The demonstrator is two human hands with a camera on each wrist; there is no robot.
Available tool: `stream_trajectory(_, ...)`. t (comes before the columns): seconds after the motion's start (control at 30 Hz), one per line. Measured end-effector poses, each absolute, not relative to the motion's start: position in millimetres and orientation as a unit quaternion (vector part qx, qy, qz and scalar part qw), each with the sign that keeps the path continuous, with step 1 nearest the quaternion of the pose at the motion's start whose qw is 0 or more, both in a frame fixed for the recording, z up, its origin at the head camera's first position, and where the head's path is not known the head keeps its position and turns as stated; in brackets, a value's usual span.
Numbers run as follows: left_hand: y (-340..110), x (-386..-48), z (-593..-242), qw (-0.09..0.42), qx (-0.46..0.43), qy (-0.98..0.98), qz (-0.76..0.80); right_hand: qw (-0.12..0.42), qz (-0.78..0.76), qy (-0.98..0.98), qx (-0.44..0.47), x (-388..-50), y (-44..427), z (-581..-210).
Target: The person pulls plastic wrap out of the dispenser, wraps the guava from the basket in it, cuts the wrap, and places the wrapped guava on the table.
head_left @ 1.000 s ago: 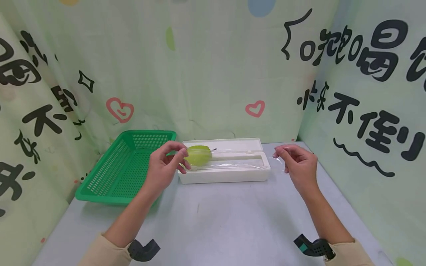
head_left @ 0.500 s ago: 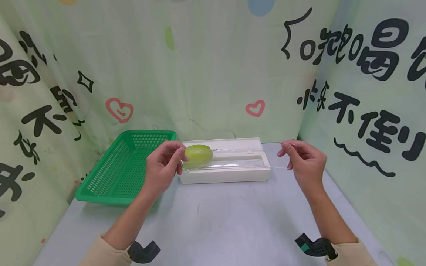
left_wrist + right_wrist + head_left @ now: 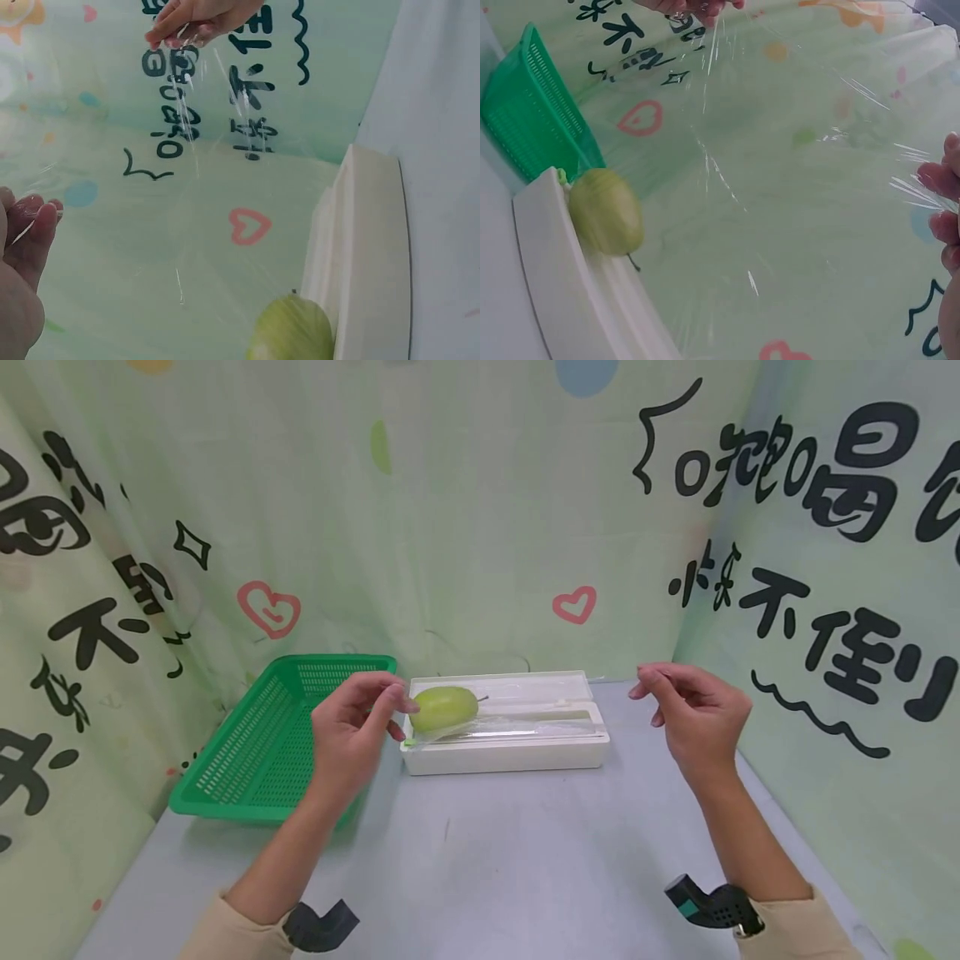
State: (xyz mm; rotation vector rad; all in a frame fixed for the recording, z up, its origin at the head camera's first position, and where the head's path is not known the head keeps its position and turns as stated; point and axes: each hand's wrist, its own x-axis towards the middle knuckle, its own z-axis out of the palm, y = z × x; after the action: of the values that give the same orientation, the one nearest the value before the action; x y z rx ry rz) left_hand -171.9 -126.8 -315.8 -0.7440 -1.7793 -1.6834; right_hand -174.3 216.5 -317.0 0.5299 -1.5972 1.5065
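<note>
A clear sheet of plastic wrap (image 3: 727,195) is stretched between the two hands, best seen in the wrist views. My left hand (image 3: 351,718) pinches one side of it, left of a green pear (image 3: 444,709). Out to the right, past the white box (image 3: 504,757), my right hand (image 3: 701,718) pinches the other side with curled fingers. The pear rests on the left end of the box, its thin dark stem pointing right. In the head view the wrap is almost invisible against the box.
A green perforated plastic basket (image 3: 247,814) stands on the table left of the box. The white tabletop (image 3: 480,860) stretches toward the person. Printed curtains (image 3: 465,527) enclose the table at the back and both sides.
Both hands have drawn farther apart: the left has shifted left, away from the pear, and the right has moved right and slightly up. Pear, box and basket have stayed put.
</note>
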Motion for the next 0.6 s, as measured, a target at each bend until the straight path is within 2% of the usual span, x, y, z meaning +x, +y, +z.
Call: stream_trajectory(0.6,-128,-172,-289,0.322,-0.318,-0.596,-0.664,0.481,0.584,-0.592,0.277,-179,212,-279)
